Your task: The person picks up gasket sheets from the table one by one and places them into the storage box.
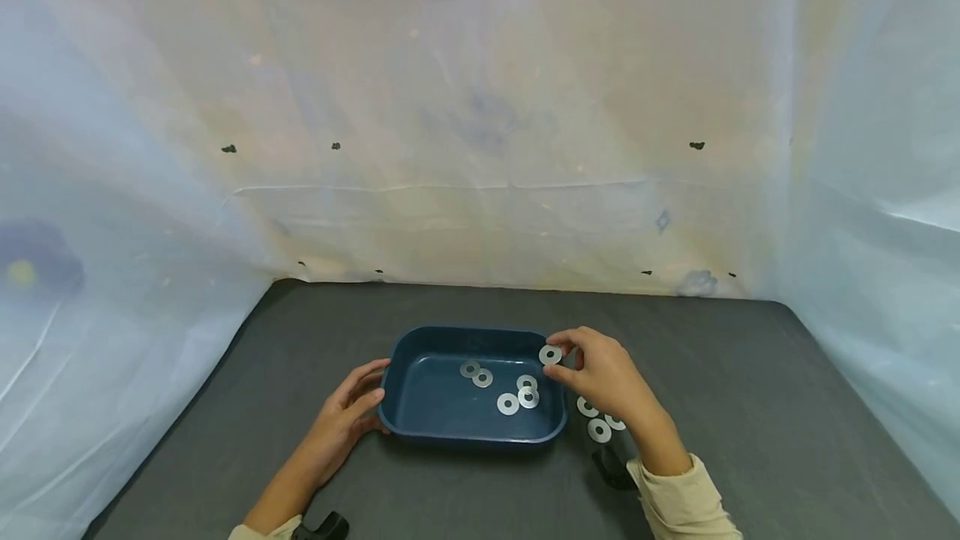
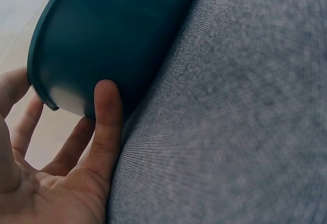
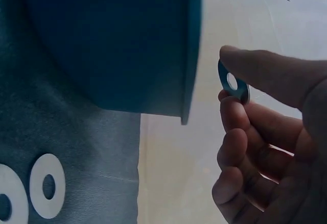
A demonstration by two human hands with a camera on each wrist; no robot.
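We see a dark grey table (image 1: 750, 407) closed in by pale sheeting (image 1: 487, 123) at the back and both sides. On it sits a blue tray (image 1: 420, 432), a rounded rectangle whose long axis runs left to right across our view, open side up.

The left hand (image 1: 352, 411) lies against the tray's left end, fingers relaxed and fairly straight, touching the wall without curling round it. The right hand (image 1: 603, 377) hovers at the tray's far right corner and pinches a washer (image 1: 551, 354) between thumb and fingertips, just above the rim.

Five washers (image 1: 508, 403) lie flat on the tray floor, two near the middle and three towards the right. Three more washers (image 1: 599, 430) lie on the table just outside the tray's right wall, below the right wrist.

The head view gives us the whole layout, with the held washer's face turned towards the camera. The right wrist view shows what that one cannot: the washer (image 3: 233, 82) stands tilted, nearly on edge, clamped under the thumb, beside the tray's outer wall (image 3: 112, 45). The left wrist view shows a finger (image 2: 108, 117) pressed to the tray's lower wall (image 2: 102, 35), where it meets the table.
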